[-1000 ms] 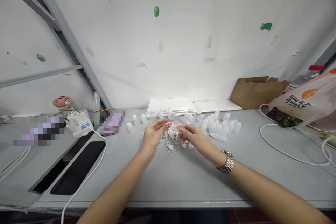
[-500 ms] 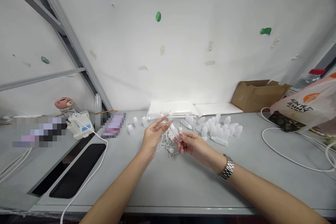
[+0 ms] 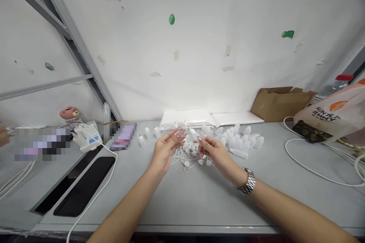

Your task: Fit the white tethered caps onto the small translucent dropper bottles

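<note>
My right hand point(image 3: 213, 152), with a metal watch on the wrist, pinches a small translucent bottle point(image 3: 194, 134) that tilts up to the left. My left hand point(image 3: 167, 150) is just left of that bottle, fingers apart and palm turned toward it, with nothing in its grasp that I can see. Between and below the hands lies a pile of white ring caps point(image 3: 186, 155). Several translucent bottles point(image 3: 241, 142) are heaped to the right. On the left, a few capped bottles point(image 3: 142, 141) stand upright.
White sheets point(image 3: 186, 117) are stacked against the wall. At the right are a cardboard box point(image 3: 281, 104), a plastic bag point(image 3: 332, 114) and a looping white cable point(image 3: 302, 165). A black pad point(image 3: 84, 186) and a power strip point(image 3: 88, 136) lie left. A person's hand point(image 3: 3, 136) shows at the left edge.
The bottle and my right hand have shifted slightly, uncovering more of the ring caps. My left hand's fingers are off the bottle tip. Another person's hand has appeared at the left edge.
</note>
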Demonstrator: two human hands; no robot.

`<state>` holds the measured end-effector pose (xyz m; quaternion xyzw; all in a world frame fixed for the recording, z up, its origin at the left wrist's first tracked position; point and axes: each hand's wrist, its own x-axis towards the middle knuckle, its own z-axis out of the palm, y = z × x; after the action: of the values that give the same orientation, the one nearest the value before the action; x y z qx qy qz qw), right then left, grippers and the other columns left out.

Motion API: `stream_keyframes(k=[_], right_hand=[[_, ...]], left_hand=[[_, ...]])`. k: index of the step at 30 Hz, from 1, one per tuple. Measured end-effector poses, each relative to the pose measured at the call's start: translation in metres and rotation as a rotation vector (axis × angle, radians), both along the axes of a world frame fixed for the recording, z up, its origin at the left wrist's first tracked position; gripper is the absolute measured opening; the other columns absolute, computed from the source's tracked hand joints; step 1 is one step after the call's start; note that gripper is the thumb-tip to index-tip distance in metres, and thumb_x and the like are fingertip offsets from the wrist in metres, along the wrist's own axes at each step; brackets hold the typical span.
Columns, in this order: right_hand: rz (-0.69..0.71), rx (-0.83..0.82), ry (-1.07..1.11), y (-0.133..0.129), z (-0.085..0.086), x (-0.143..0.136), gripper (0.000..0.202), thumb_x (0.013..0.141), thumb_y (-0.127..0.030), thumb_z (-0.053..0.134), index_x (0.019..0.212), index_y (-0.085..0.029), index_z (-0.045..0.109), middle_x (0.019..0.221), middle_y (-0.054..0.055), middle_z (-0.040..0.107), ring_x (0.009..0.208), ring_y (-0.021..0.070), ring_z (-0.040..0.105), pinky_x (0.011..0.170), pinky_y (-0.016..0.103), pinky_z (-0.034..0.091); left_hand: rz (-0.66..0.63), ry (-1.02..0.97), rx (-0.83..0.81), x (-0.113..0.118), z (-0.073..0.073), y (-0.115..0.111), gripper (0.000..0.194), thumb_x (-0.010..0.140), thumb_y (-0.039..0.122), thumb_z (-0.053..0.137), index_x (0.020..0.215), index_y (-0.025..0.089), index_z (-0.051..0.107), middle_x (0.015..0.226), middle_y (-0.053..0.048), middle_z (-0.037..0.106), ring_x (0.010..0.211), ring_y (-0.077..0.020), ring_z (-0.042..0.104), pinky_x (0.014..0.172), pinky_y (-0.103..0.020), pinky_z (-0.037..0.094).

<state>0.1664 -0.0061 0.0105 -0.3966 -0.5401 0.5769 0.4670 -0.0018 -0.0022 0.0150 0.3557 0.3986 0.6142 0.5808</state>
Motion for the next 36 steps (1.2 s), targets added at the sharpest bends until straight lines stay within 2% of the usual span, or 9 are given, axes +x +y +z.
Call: stream_keyframes(k=[4, 9, 19, 36], right_hand=[[0.022, 0.069, -0.087, -0.0030, 0.0018, -0.0009, 0.034, 0.073, -0.051, 0.057, 0.072, -0.017, 0.053, 0.060, -0.002, 0.053, 0.054, 0.0115, 0.049, 0.055, 0.026, 0.038], [0.030, 0.111, -0.134, -0.0060, 0.0004, -0.0020, 0.032, 0.072, -0.049, 0.060, 0.074, -0.018, 0.053, 0.057, -0.003, 0.052, 0.052, 0.0115, 0.049, 0.051, 0.026, 0.037], [0.025, 0.158, -0.135, -0.0066, -0.0005, -0.0018, 0.031, 0.073, -0.049, 0.059, 0.072, -0.019, 0.052, 0.055, -0.004, 0.050, 0.050, 0.0105, 0.046, 0.048, 0.025, 0.036], [0.016, 0.145, -0.138, -0.0066, -0.0003, -0.0016, 0.031, 0.072, -0.048, 0.060, 0.071, -0.019, 0.052, 0.055, -0.004, 0.049, 0.050, 0.0104, 0.045, 0.047, 0.024, 0.034]], left_hand=[[0.115, 0.139, 0.090, 0.0009, 0.0019, -0.0012, 0.033, 0.064, 0.025, 0.071, 0.094, 0.013, 0.063, 0.090, -0.010, 0.070, 0.090, -0.0212, 0.064, 0.076, -0.030, 0.049], [0.198, 0.313, 0.234, 0.0061, 0.0059, -0.0063, 0.016, 0.068, 0.023, 0.065, 0.081, 0.014, 0.066, 0.084, -0.008, 0.071, 0.085, -0.0218, 0.065, 0.072, -0.032, 0.050], [0.190, 0.339, 0.256, 0.0076, 0.0002, -0.0067, 0.015, 0.067, 0.021, 0.064, 0.081, 0.015, 0.068, 0.085, -0.007, 0.071, 0.086, -0.0208, 0.064, 0.078, -0.033, 0.049], [0.192, 0.350, 0.241, 0.0065, 0.0002, -0.0058, 0.015, 0.066, 0.022, 0.064, 0.079, 0.016, 0.069, 0.085, -0.007, 0.071, 0.086, -0.0212, 0.065, 0.079, -0.034, 0.048]])
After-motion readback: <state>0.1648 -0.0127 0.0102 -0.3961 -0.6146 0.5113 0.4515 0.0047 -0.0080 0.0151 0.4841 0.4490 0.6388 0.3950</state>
